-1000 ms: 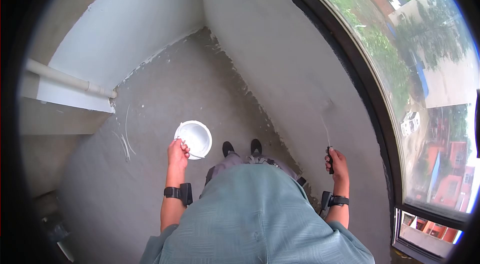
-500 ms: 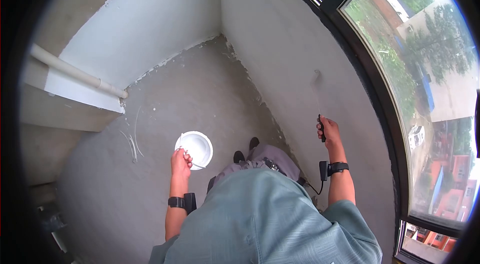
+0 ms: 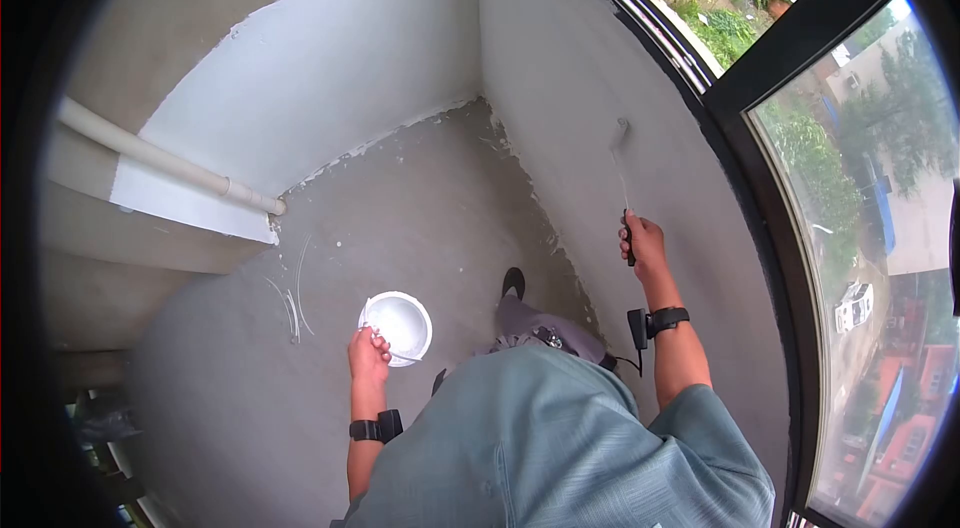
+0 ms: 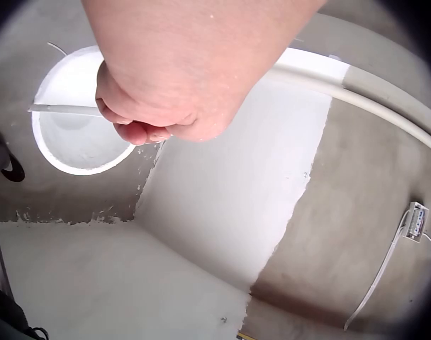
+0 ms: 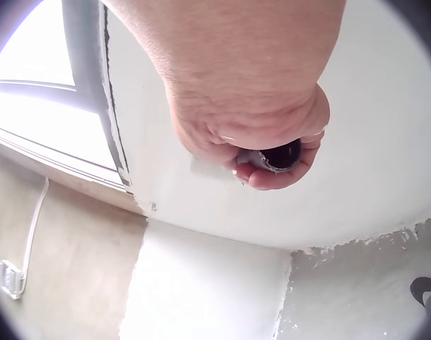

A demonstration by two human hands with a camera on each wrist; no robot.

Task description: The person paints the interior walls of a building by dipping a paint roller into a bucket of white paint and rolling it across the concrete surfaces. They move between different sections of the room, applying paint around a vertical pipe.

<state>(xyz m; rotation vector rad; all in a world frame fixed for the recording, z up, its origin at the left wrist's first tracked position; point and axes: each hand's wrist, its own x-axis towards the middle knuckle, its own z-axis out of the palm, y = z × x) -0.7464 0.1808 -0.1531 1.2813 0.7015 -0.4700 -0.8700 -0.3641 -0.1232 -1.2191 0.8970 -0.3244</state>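
In the head view my left hand (image 3: 369,358) grips the bail handle (image 4: 63,110) of a white bucket (image 3: 428,328), fingers curled round it. White material coats the inside of the bucket, which hangs over the grey floor. My right hand (image 3: 648,242) holds a paint roller by its black handle (image 5: 285,153). A thin wire frame runs from the grip to a small roller head (image 3: 622,133) at the wall under the window. From the right wrist, the handle's end shows inside the curled fingers, while the hand hides most of the tool.
The pale low wall (image 3: 560,88) meets a white-painted wall (image 3: 330,58) at a corner. A dark-framed window (image 3: 790,38) runs along the right. A pipe (image 3: 170,156) crosses the left side, and loose pale strips (image 3: 290,308) lie on the floor (image 3: 240,398).
My right hand has moved forward with the paint roller, its head now farther up along the wall. The view and body have turned, and one foot has stepped forward. The left hand keeps hold of the bucket.
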